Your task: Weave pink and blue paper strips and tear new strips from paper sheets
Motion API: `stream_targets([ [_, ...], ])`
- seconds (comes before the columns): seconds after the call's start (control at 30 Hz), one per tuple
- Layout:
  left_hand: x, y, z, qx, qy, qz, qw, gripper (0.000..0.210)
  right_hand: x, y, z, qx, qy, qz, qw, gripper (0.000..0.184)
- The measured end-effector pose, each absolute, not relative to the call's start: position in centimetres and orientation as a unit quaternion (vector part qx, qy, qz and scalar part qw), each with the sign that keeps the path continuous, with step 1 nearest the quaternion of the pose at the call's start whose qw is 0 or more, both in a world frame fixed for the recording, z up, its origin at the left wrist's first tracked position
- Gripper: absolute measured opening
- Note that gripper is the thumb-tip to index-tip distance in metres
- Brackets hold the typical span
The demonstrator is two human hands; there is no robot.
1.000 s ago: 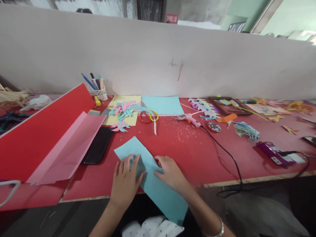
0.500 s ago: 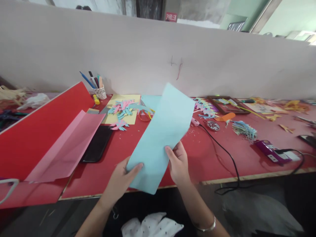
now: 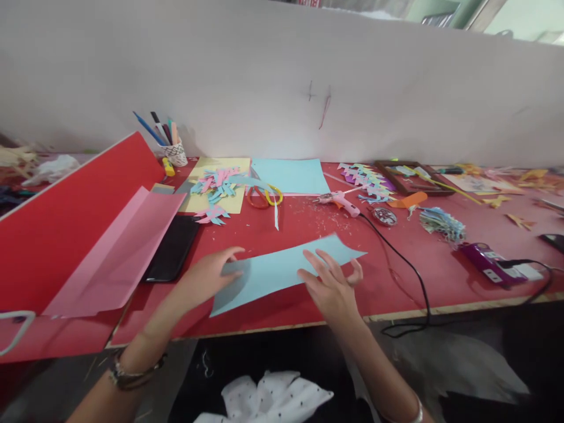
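A light blue sheet of paper [image 3: 268, 273] lies low over the red table in front of me, slightly bowed, with its right corners lifted. My left hand [image 3: 211, 273] is at the sheet's left end, thumb and fingers apart around its edge and casting a shadow on it. Fingers spread, my right hand [image 3: 332, 288] rests over the sheet's right half. Beyond the sheet are scissors [image 3: 274, 197] with red and yellow handles and a pink glue gun [image 3: 346, 202] with a black cord.
Pink paper [image 3: 118, 258] leans against a red board [image 3: 79, 217] at left, beside a black phone-like slab [image 3: 174, 249]. Fringed paper strips [image 3: 215, 185] lie on a yellow sheet. A pen cup [image 3: 176, 154] stands behind. At right sits a purple power strip [image 3: 489, 264].
The blue sheet has come down from a raised, upright tilt to lie crosswise low over the table. Both hands have loosened their hold, and the right hand's fingers have spread.
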State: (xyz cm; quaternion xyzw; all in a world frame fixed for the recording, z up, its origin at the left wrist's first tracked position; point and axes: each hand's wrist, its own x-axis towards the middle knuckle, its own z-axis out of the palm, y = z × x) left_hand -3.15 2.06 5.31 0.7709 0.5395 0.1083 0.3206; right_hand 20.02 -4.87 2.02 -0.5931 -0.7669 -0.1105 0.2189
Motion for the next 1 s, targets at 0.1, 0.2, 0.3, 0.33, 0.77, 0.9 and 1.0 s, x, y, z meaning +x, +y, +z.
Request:
stream_targets([
  [0.1,-1.8,0.7,4.8,0.835,0.507,0.119,0.176,0.045,20.0,-5.0,1.8,-0.539,-0.827,-0.059,0.148,0.027],
  [0.2,-0.6,-1.3,4.4,0.891,0.41,0.063,0.183,0.05,20.3,-4.9,2.6,-0.484,-0.871,-0.005,0.084,0.026],
  [0.3,0.0,-2.4,4.1,0.905,0.382,0.025,0.185,0.046,20.7,-4.1,4.0,-0.454,-0.889,0.047,0.038,0.025],
  [0.33,0.0,-2.4,4.1,0.903,0.389,0.02,0.182,0.037,20.8,-3.6,4.3,-0.445,-0.893,0.069,0.026,0.025],
  [0.77,-0.7,1.0,2.5,0.875,0.477,0.024,0.08,0.022,20.8,0.9,2.4,-0.47,-0.878,0.087,0.023,0.021],
  [0.9,-0.5,0.9,2.0,0.867,0.494,0.034,0.055,0.02,20.4,0.8,1.9,-0.504,-0.862,0.053,0.019,0.019],
  [1.0,-0.4,0.6,1.7,0.87,0.488,0.061,0.018,0.019,20.2,0.4,1.8,-0.525,-0.85,0.024,0.032,0.018],
])
